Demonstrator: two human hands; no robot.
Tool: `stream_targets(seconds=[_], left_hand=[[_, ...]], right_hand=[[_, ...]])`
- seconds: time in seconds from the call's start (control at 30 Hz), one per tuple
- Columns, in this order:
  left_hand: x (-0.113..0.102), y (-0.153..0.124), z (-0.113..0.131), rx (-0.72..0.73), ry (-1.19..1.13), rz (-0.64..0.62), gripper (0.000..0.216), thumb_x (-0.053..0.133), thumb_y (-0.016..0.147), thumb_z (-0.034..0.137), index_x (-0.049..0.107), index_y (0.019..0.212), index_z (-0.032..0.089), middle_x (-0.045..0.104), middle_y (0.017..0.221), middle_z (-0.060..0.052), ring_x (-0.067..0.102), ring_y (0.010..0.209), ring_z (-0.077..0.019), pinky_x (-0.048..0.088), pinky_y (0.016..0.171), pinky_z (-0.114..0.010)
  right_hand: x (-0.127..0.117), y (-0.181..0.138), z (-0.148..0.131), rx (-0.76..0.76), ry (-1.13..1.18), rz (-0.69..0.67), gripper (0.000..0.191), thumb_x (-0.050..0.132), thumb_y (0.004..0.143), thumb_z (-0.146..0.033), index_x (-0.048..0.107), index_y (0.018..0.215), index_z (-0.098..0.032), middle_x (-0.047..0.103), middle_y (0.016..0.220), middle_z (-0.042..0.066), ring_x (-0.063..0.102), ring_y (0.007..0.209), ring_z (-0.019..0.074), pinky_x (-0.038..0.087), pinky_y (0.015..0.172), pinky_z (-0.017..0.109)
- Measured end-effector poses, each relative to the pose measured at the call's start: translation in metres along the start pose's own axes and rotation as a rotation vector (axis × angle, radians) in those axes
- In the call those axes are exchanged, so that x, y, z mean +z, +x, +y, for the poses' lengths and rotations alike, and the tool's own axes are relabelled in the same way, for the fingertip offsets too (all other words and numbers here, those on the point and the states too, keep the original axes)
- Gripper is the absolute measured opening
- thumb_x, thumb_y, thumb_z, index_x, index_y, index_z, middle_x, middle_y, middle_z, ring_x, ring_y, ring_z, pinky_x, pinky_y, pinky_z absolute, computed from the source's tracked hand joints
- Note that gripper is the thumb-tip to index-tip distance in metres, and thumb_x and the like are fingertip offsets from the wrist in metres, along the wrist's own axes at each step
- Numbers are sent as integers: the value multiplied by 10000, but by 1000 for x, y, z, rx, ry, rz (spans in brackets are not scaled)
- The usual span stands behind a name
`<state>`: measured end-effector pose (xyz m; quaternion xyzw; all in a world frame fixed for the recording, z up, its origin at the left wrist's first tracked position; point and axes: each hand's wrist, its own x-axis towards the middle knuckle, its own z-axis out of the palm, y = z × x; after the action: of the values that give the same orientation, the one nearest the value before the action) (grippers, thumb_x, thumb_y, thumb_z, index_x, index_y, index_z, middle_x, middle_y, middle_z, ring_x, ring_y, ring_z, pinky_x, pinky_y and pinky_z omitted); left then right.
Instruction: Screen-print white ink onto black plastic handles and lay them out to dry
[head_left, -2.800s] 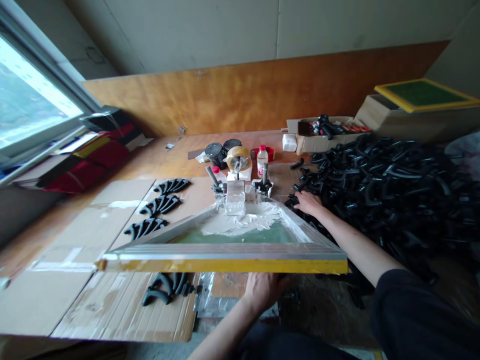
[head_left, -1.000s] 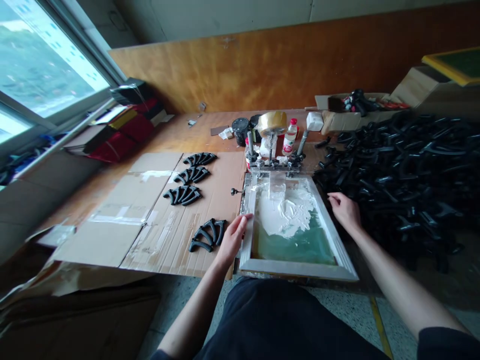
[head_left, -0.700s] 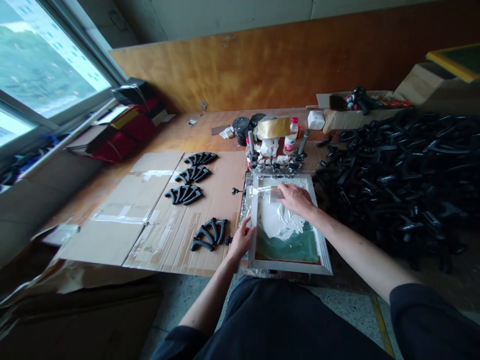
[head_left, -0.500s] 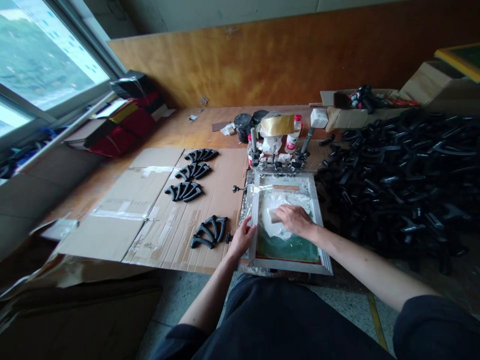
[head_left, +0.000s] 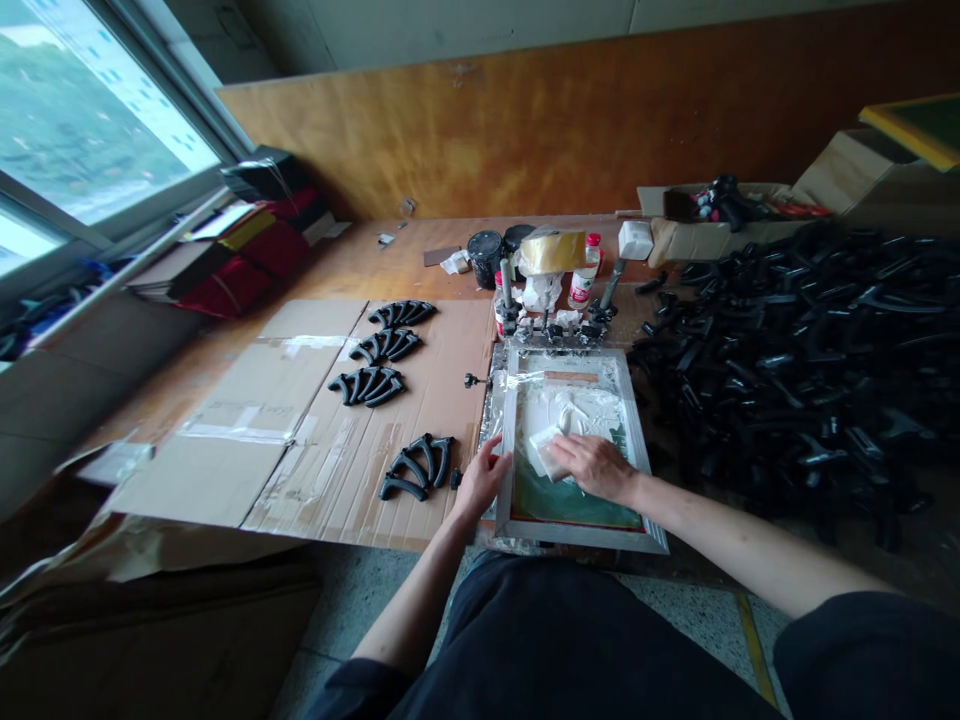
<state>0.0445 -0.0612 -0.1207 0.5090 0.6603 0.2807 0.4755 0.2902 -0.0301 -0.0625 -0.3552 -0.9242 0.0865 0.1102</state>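
Observation:
An aluminium-framed printing screen (head_left: 634, 420) lies flat on the bench in front of me, its green mesh smeared with white ink (head_left: 581, 408). My right hand (head_left: 592, 465) grips a white-coated squeegee (head_left: 546, 447) on the mesh, near the lower half of the screen. My left hand (head_left: 484, 478) rests on the screen's left rail, fingers curled over its edge. Just left of that hand lies a group of curved black plastic parts (head_left: 414, 467) on cardboard.
A big heap of black plastic parts (head_left: 795, 340) fills the bench to the right. Three more groups of black parts (head_left: 379, 350) lie on the cardboard sheet (head_left: 255, 430). Behind the screen stand ink tins (head_left: 485, 256), a tape roll (head_left: 551, 250) and a small bottle (head_left: 579, 280). Boxes sit at the far right.
The screen, first tilted up, came down flat. My right hand left the pile, took the squeegee at the top of the screen and dragged it toward me. My left hand moved to the left rail.

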Motion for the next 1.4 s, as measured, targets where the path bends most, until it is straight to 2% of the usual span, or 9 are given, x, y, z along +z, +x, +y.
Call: stream_targets(seconds=[0.17, 0.27, 0.5, 0.63, 0.77, 0.9, 1.07, 1.2, 1.4], left_hand=[[-2, -3, 6, -7, -22, -2, 596, 535, 841, 540, 527, 1347, 226, 604, 729, 11, 531, 633, -133, 368, 553, -223], [-11, -10, 21, 8, -81, -17, 638, 568, 829, 540, 486, 1384, 237, 559, 675, 36, 470, 571, -108, 343, 526, -209], [-40, -28, 106, 167, -408, 23, 583, 407, 890, 641, 655, 1127, 171, 623, 749, -30, 511, 574, -113, 403, 516, -225], [-48, -12, 158, 418, -515, 136, 531, 405, 900, 628, 638, 1101, 196, 676, 1004, -73, 626, 848, -176, 518, 699, -278], [-46, 4, 180, 450, -555, 131, 531, 342, 927, 616, 607, 1093, 187, 683, 977, -71, 642, 921, -175, 528, 785, -304], [-23, -11, 151, 297, -559, 142, 555, 352, 922, 620, 566, 1182, 179, 694, 996, -87, 646, 900, -168, 519, 769, -298], [25, -54, 78, -193, -555, -299, 680, 494, 808, 709, 605, 1160, 138, 686, 1116, -175, 658, 930, -237, 522, 689, -306], [28, -67, 37, -227, -766, 65, 670, 432, 807, 748, 619, 975, 127, 694, 980, -139, 658, 848, -204, 516, 637, -262], [-47, -65, -52, -387, -693, 506, 644, 403, 823, 730, 573, 1005, 136, 690, 799, -82, 629, 620, -141, 470, 528, -226]], right_hand=[[-11, 8, 4, 106, 142, -4, 188, 600, 872, -243, 694, 1034, -256, 708, 955, 16, 650, 822, 181, 473, 713, 275], [-35, 48, 21, 289, 127, 121, 411, 662, 852, -338, 603, 1259, -314, 696, 1122, 11, 657, 909, 198, 489, 764, 293], [-95, 40, 120, 653, 125, 558, 436, 474, 946, -453, 567, 1304, -223, 707, 841, 48, 632, 719, 180, 474, 711, 309], [-65, -9, 154, 948, 266, 596, 408, 417, 947, -459, 644, 1026, -129, 692, 831, 103, 603, 691, 174, 465, 674, 308], [6, -20, 98, 717, 324, 234, 343, 489, 916, -484, 634, 858, -179, 680, 822, 67, 614, 752, 191, 474, 703, 309], [38, -6, 36, 456, 17, 11, 198, 573, 899, -357, 579, 802, -185, 656, 941, 119, 583, 969, 264, 447, 831, 365], [23, 14, -10, 418, -54, -18, 171, 470, 960, -312, 545, 867, -189, 643, 819, 107, 578, 856, 269, 431, 742, 358], [30, 43, -71, 116, 6, 77, 188, 431, 971, -275, 562, 858, -201, 627, 855, 104, 548, 886, 274, 431, 800, 387], [72, 116, -113, -60, 234, -56, 207, 491, 961, -347, 634, 1026, -213, 657, 974, 76, 562, 990, 234, 444, 870, 343]])
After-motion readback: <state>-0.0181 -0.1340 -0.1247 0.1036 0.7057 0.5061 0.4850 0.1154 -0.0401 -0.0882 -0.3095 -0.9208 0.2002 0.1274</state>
